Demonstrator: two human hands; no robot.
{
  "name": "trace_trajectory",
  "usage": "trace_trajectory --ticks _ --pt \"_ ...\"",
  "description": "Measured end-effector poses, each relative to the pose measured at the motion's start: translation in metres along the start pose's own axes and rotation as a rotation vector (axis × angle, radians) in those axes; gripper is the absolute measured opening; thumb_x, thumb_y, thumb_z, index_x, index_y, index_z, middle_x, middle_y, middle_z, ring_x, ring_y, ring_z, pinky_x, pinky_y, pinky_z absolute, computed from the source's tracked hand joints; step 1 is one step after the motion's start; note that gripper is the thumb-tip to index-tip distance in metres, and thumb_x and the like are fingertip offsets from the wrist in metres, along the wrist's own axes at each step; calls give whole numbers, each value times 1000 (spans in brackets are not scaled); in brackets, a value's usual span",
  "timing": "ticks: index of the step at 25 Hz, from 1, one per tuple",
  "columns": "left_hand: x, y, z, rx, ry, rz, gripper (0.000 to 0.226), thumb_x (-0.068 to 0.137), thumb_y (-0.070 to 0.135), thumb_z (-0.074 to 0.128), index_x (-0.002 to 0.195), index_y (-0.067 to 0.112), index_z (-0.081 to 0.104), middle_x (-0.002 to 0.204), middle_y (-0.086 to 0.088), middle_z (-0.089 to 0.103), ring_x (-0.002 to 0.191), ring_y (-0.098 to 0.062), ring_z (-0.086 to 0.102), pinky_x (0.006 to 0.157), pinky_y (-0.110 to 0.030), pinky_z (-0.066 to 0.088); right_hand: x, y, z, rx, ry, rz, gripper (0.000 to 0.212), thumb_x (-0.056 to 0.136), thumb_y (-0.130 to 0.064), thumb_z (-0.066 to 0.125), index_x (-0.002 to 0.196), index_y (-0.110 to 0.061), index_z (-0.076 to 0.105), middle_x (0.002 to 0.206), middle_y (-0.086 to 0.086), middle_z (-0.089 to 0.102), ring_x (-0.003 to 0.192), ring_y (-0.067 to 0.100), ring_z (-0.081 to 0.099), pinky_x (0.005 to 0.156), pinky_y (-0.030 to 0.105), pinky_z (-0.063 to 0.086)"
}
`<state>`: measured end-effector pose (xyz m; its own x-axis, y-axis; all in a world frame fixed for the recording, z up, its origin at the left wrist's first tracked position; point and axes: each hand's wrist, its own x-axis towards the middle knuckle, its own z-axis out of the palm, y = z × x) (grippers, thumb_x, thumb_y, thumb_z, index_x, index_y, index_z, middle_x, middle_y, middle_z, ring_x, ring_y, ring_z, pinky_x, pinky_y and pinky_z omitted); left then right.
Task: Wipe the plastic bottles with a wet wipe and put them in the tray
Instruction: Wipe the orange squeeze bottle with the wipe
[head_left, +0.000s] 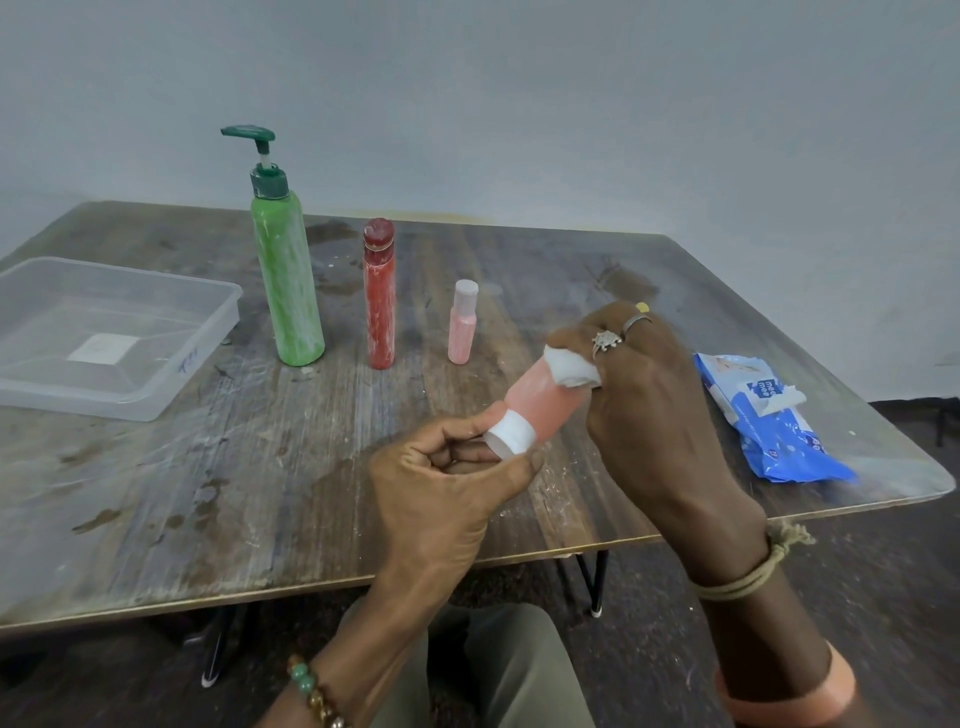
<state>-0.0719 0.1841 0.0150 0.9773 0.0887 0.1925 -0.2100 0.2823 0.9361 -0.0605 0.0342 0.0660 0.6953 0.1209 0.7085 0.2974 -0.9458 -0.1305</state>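
Note:
A pink bottle (540, 402) with a white cap is held tilted above the table. My left hand (447, 488) grips it at the cap end. My right hand (644, 384) holds a white wet wipe (571, 366) pressed against the bottle's far end. Three more bottles stand upright on the table: a tall green pump bottle (285, 291), a red bottle (379, 306) and a small pink bottle (462, 327). A clear plastic tray (171, 374) sits at the left with no bottles in it.
A blue pack of wet wipes (769, 421) lies at the table's right edge, a wipe sticking out of it. The worn wooden table (208, 493) has its front edge close to my knees. A grey wall stands behind.

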Motion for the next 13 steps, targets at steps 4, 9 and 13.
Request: trace_trajectory --ticks 4,9,13 --pt "0 -2 2 47 7 16 44 56 -12 88 83 20 75 77 -6 76 64 -12 73 57 -19 56 0 1 -1 -52 -67 -53 32 65 18 72 91 -1 69 90 14 61 81 34 59 62 44 55" --pt "-1 -4 1 46 13 30 43 57 -13 87 84 19 75 74 0 76 63 -8 71 57 -18 56 -6 13 -1 -56 -11 -19 46 68 10 52 106 -6 72 97 13 62 88 33 58 70 38 52" --pt "-3 -5 1 11 9 7 42 57 -10 87 87 16 76 76 -4 77 65 -11 72 60 -21 58 -26 9 5 -46 67 109 50 69 22 63 112 -3 70 103 16 64 90 36 61 76 39 51"
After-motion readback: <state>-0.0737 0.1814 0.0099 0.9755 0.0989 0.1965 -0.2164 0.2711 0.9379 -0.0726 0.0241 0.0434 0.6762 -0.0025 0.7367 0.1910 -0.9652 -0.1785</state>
